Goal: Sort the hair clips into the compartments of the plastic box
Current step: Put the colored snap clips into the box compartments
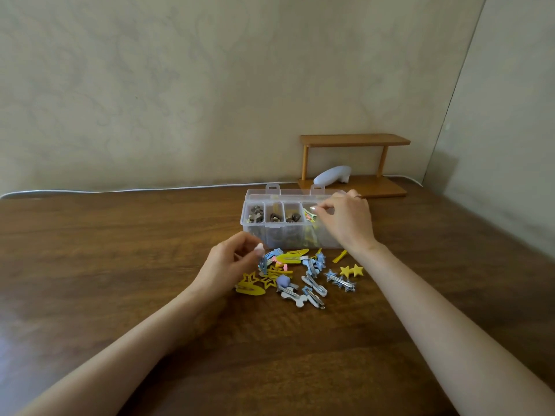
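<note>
A clear plastic box [255, 235] with its lid open stands on the wooden table. Its three left compartments hold dark brown clips [274, 217]; the fourth holds colourful clips [309, 214]. A pile of blue, yellow and pink hair clips [300, 277] lies in front of the box. My left hand [231, 265] pinches a blue clip [263, 264] at the pile's left edge. My right hand [345, 220] hovers over the box's right end, fingers pinched together above the fourth compartment; whether it holds a clip is hidden.
A small wooden shelf [354, 141] stands behind the box at the wall, with a pale blue-grey object [332, 175] on its base. A white cable [120, 190] runs along the table's back edge. A yellow double-star clip [351, 270] lies apart, right of the pile.
</note>
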Demonstrator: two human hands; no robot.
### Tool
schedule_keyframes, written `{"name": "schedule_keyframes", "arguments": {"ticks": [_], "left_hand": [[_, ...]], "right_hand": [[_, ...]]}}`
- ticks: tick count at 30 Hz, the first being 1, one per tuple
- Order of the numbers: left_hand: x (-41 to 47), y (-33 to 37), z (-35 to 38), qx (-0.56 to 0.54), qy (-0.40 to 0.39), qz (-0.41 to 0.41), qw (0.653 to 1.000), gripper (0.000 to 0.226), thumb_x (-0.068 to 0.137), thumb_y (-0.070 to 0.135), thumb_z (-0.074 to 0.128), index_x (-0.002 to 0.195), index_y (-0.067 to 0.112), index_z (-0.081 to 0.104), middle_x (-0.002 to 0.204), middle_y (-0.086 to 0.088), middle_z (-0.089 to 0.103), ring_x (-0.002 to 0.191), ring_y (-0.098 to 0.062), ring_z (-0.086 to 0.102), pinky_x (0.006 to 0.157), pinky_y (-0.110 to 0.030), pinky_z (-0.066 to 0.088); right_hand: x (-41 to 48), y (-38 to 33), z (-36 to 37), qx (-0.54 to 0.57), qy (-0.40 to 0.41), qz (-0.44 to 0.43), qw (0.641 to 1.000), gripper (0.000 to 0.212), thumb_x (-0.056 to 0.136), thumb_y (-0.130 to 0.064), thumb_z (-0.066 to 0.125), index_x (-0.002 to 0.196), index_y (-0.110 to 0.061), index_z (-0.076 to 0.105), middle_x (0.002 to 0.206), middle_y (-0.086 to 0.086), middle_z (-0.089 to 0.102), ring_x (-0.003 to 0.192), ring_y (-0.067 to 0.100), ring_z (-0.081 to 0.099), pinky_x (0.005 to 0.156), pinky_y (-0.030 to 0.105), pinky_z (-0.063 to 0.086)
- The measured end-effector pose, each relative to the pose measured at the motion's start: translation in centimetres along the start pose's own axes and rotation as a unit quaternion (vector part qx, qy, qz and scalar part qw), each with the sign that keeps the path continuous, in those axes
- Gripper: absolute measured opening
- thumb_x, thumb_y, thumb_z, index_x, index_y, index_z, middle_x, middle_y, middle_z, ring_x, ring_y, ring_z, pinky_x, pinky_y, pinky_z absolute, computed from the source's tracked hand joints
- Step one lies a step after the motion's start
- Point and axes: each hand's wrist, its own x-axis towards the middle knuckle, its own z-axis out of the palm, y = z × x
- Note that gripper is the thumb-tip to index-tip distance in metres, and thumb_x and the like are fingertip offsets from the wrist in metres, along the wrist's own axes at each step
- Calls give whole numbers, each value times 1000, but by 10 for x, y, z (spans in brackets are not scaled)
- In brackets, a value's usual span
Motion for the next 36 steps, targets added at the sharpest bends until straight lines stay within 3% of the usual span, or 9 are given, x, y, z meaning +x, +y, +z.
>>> {"name": "schedule_keyframes", "arguments": {"ticks": [4, 10, 15, 17, 20, 22, 27, 30, 36], "left_hand": [[1, -1, -2, -41, 0, -48, 998, 11, 90, 22, 56, 101, 25, 58, 89, -2, 67, 82, -15, 69, 67, -25, 57], [1, -3, -2, 7, 19, -52, 998, 7, 89, 21, 58, 95, 18, 62, 87, 2, 70, 76, -11, 69, 67, -27, 58], [3, -7, -2, 132, 24, -11, 991, 11, 86, 19, 63, 97, 21, 63, 89, 8, 63, 80, -7, 61, 65, -18, 50], [3, -11, -2, 178, 25, 23, 984, 11, 85, 20, 64, 96, 23, 63, 89, 14, 55, 85, -8, 55, 69, -22, 48], [2, -11, 2, 218, 7, 84, 972, 12, 85, 24, 64, 97, 26, 63, 91, 17, 51, 90, -6, 48, 67, -12, 39], [1, -9, 5, 238, -18, 131, 962, 14, 85, 30, 63, 99, 31, 62, 97, 17, 52, 92, -4, 45, 69, -13, 37], [-3, -5, 10, 249, -122, 199, 940, 35, 81, 53, 53, 110, 36, 61, 113, 14, 52, 107, -1, 41, 87, -15, 38], [-3, -5, 10, 262, -130, 204, 934, 36, 80, 54, 51, 110, 38, 60, 116, 13, 51, 110, -2, 38, 92, -15, 36], [-1, -10, 4, 301, -106, 208, 925, 26, 83, 45, 59, 105, 31, 62, 116, 13, 51, 102, 2, 34, 86, -8, 28]], "right_hand": [[-14, 2, -4, 62, 44, -16, 997, 15, 88, -19, 60, 84, -13, 73, 93, 3, 71, 112, 29, 51, 90, 41, 38], [-32, 9, -7, 93, 75, -25, 992, 12, 87, -18, 62, 91, -14, 73, 94, 1, 70, 96, 18, 52, 85, 36, 43], [-40, 25, -12, 125, 63, 9, 990, 13, 87, -10, 62, 95, -15, 71, 94, -2, 66, 84, 7, 50, 83, 24, 39], [-42, 26, -15, 115, 68, 10, 991, 16, 87, -7, 62, 96, -15, 71, 95, -2, 64, 82, 5, 51, 78, 18, 39], [-43, 24, -17, 121, 59, 8, 991, 18, 87, -4, 61, 97, -16, 70, 94, -4, 61, 74, 3, 52, 67, 12, 41], [-44, 20, -18, 149, 3, 5, 989, 15, 87, -7, 62, 95, -18, 69, 89, -6, 61, 71, 3, 53, 64, 15, 43], [-50, 8, -20, 162, -262, -19, 951, 7, 82, -20, 70, 84, -27, 69, 82, -9, 64, 78, 5, 59, 70, 26, 49], [-50, 5, -20, 137, -311, -37, 940, 14, 77, -25, 74, 89, -29, 68, 85, -11, 62, 82, 4, 57, 74, 27, 49], [-50, 6, -20, 137, -351, -18, 926, 16, 77, -27, 75, 86, -36, 66, 94, -8, 61, 90, 6, 57, 83, 32, 51]]}}
